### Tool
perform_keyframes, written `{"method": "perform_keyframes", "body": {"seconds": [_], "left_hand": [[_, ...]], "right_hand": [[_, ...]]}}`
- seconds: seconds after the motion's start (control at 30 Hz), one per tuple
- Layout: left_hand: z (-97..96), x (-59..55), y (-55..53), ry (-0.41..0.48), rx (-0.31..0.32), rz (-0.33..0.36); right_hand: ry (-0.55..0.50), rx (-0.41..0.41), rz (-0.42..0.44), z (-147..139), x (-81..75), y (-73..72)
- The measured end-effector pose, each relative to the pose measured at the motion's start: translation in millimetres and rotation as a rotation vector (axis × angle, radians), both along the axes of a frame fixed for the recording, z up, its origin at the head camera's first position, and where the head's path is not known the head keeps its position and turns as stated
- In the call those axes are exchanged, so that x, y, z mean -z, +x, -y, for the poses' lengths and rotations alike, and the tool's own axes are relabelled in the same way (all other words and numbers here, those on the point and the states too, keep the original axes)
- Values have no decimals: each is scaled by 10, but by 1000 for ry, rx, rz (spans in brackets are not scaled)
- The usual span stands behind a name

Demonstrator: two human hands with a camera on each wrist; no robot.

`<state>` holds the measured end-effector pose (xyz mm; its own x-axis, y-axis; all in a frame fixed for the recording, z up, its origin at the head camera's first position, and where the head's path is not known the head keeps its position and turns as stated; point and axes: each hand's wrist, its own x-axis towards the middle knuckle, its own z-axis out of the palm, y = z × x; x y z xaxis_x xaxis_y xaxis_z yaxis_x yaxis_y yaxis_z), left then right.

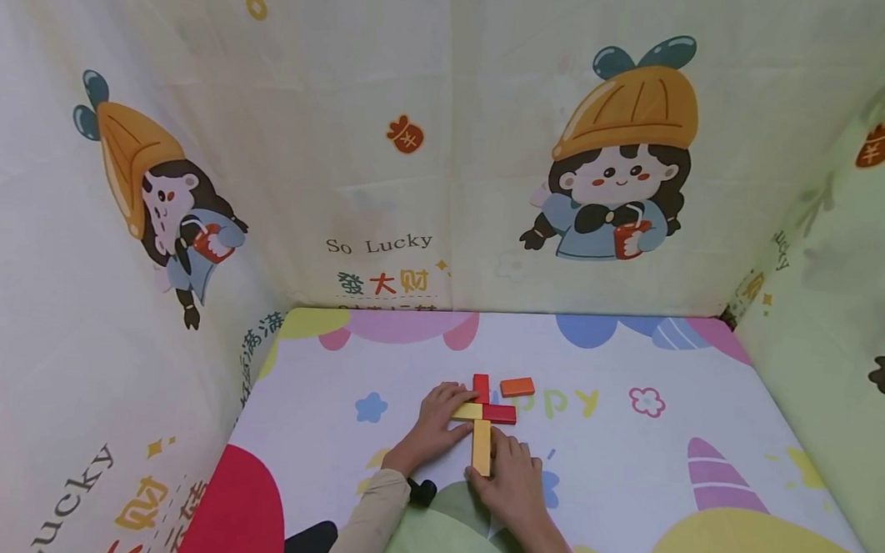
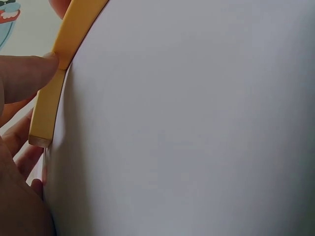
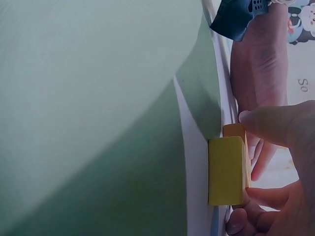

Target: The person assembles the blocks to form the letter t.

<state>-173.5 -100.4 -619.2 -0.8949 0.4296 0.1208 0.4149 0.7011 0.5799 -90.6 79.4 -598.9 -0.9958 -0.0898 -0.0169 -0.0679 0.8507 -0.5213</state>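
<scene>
On the table, wooden blocks form a cross-like shape. A red block points away, a second red block lies to the right, and a short-looking yellow block lies to the left. A longer yellow block extends toward the person. My left hand holds the left yellow block between thumb and fingers, its fingertips beside the far red block. With thumb and fingers on either side, my right hand grips the near yellow block. In the left wrist view, the thumb covers part of the yellow blocks' joint.
An orange block lies apart, just right of the far red one. Printed fabric walls enclose the patterned tabletop at the back and sides. A dark wrist device shows on the left arm.
</scene>
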Motion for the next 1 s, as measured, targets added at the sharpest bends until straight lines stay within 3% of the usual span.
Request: {"method": "perform_keyframes", "body": {"seconds": [0.33,0.47,1.0], "left_hand": [[11,43,6,41,19,-28],[12,65,-10,19,8,-7],[21,24,-14,13,18,-1]], "right_hand": [[-5,-12,0,-16,-24,11],[-29,-13,25,-33,-47,8],[-28,-14,13,-31,-15,16]]}}
